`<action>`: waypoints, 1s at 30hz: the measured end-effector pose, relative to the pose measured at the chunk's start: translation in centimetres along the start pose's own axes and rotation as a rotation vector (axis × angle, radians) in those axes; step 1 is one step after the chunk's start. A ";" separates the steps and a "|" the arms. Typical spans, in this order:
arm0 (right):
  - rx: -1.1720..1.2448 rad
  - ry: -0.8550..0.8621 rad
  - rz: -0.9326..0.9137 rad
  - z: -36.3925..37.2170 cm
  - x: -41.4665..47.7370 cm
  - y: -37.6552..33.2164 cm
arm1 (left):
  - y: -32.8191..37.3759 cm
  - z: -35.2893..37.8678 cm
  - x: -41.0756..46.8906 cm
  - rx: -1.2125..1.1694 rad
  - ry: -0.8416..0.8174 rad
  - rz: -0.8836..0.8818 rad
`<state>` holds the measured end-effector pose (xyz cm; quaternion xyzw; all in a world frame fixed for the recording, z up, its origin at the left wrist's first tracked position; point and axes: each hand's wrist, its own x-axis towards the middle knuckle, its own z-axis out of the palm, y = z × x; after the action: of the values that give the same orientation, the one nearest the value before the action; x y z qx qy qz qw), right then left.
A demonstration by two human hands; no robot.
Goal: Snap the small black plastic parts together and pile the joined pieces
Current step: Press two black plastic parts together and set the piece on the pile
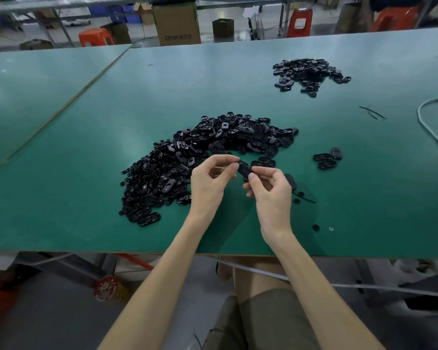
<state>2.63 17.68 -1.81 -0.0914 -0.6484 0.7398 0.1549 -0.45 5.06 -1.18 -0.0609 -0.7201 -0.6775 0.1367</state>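
- a person's left hand (208, 181) and right hand (271, 193) meet above a green table (111, 109), each pinching one end of a small black oval part (244, 170) between thumb and fingertips.
- the step in hand looks like the snapping itself (the fingers hide any seam, so i cannot tell if it has clicked).
- a big heap of loose parts (200, 157) lies just behind and left of the grip.
- a smaller pile (304, 72), likely joined pieces, sits well beyond the grip, to its right.
- the next move probably needs a firm squeeze, then a reach to that pile.

big heap (208, 157) mid-table (61, 122); small heap (306, 73) far right; hands (243, 183) before big heap.
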 end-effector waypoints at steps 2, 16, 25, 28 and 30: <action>0.007 0.010 0.007 0.0 0.0 0.0 | -0.1 0.0 0.0 0.002 0.000 0.000; 0.023 -0.005 -0.013 0.0 -0.2 -0.4 | 0.2 0.2 -0.4 0.123 -0.003 0.002; 0.039 -0.005 -0.005 0.1 -0.2 -0.3 | 0.3 0.2 -0.3 0.160 -0.014 -0.010; 0.038 0.000 0.001 0.1 -0.1 -0.2 | 0.2 0.3 -0.3 0.162 -0.028 -0.003; 0.035 0.004 0.003 0.1 -0.1 -0.2 | 0.2 0.4 -0.3 0.157 -0.040 -0.001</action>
<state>2.71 17.62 -1.61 -0.0912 -0.6350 0.7510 0.1566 -0.10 5.47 -1.07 -0.0631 -0.7736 -0.6178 0.1262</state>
